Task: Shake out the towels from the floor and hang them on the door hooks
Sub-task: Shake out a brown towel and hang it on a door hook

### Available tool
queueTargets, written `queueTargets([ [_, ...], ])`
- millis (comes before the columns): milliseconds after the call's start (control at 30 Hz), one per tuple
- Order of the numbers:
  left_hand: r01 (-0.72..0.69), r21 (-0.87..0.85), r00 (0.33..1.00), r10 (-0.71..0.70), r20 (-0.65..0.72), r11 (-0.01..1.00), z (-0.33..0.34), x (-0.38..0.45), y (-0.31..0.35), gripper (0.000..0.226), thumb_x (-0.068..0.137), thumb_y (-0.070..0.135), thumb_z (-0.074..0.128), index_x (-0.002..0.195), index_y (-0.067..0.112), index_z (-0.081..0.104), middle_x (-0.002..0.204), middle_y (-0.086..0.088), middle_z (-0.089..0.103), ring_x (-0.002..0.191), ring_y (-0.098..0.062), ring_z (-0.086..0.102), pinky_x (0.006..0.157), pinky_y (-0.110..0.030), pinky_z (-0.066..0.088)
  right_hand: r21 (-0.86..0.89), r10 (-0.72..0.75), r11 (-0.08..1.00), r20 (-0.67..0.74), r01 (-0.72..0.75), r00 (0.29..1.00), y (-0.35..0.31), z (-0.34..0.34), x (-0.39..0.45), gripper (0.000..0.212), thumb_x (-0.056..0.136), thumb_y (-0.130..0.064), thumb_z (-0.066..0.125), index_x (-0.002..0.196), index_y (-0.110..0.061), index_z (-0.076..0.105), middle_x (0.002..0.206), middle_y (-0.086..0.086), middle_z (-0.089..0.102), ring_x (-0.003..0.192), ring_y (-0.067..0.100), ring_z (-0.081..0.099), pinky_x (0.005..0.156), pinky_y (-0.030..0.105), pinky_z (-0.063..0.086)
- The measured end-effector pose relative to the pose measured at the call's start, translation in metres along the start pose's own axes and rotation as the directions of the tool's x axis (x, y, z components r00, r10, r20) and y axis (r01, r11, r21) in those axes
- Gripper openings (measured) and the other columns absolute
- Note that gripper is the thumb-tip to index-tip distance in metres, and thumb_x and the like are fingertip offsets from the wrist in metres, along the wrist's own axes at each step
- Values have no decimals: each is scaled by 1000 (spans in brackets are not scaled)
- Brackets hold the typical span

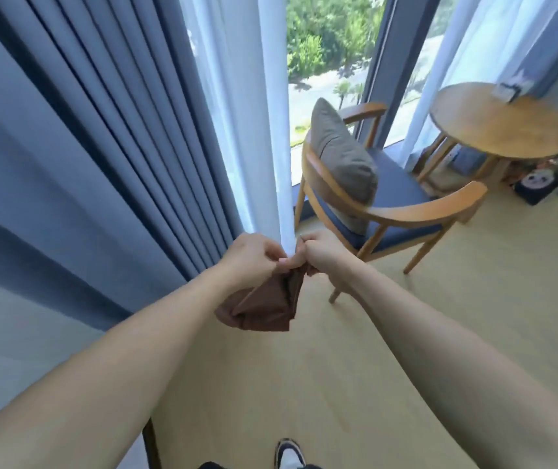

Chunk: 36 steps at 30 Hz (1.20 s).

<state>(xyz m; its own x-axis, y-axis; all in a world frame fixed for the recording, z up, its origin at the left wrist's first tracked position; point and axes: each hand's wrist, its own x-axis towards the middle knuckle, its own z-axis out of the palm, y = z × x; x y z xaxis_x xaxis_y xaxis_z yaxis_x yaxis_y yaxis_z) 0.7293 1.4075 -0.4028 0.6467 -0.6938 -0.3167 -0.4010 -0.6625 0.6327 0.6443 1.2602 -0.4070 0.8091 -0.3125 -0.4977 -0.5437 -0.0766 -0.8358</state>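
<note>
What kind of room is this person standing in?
Probably a hotel room or a bedroom's sitting corner, high up. A wooden armchair with a cushion stands beside a small round table, by a tall window with long blue curtains that looks down on trees.

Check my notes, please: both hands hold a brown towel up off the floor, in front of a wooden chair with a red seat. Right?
Not quite. The head view shows the chair has a blue seat, not red. The rest holds: left hand and right hand hold the brown towel off the floor.
</note>
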Motion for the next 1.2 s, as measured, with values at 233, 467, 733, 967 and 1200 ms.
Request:
queueTargets([
  [233, -224, -156, 973, 230, 23, 962, -38, 67, 178, 19, 80, 20, 82, 65, 31, 78, 81, 2, 74, 83, -11, 65, 71, -23, 49, 71, -185, 975, -273, 211, 944, -49, -162, -59, 30, 74, -22, 86, 77, -11, 58, 77, 9, 61, 74, 24, 65, 67, 33, 54],
  [467, -422, -314, 880, 468, 83, 850, 21, 122, 348, 17, 62, 31, 73, 72, 18, 79, 84, -17, 73, 84, -27, 69, 81, -41, 58, 105, -209, 925, -662, 366, 720, -22, -295, -121, 24, 91, -20, 71, 81, -13, 51, 73, 3, 53, 70, 16, 56, 65, 30, 46],
  [733, -592, -367, 723, 674, 152, 718, 128, 204, 519, 22, 88, 19, 65, 66, 21, 67, 65, 1, 62, 63, -16, 60, 60, -27, 49, -12, -110, 969, -916, 246, 387, 29, -436, -149, 18, 85, -11, 77, 97, -13, 63, 87, 2, 69, 81, 14, 63, 73, 26, 51],
  [967, -639, -389, 569, 748, 341, 663, 170, 284, 634, 7, 90, 16, 65, 91, 22, 66, 77, 1, 65, 60, -15, 56, 53, -26, 47, 110, 57, 959, -978, 261, 202, 44, -573, -133, 5, 87, -21, 71, 92, -19, 73, 92, 1, 76, 94, 21, 71, 88, 40, 57],
  [1200, -688, -395, 495, 792, 357, 608, 213, 344, 705, 15, 94, 31, 67, 98, 18, 74, 85, 1, 72, 77, -12, 68, 61, -21, 51, 132, 79, 962, -973, 239, 217, 47, -673, -122, 12, 86, -19, 68, 96, -16, 73, 96, 10, 76, 96, 28, 71, 94, 48, 56],
])
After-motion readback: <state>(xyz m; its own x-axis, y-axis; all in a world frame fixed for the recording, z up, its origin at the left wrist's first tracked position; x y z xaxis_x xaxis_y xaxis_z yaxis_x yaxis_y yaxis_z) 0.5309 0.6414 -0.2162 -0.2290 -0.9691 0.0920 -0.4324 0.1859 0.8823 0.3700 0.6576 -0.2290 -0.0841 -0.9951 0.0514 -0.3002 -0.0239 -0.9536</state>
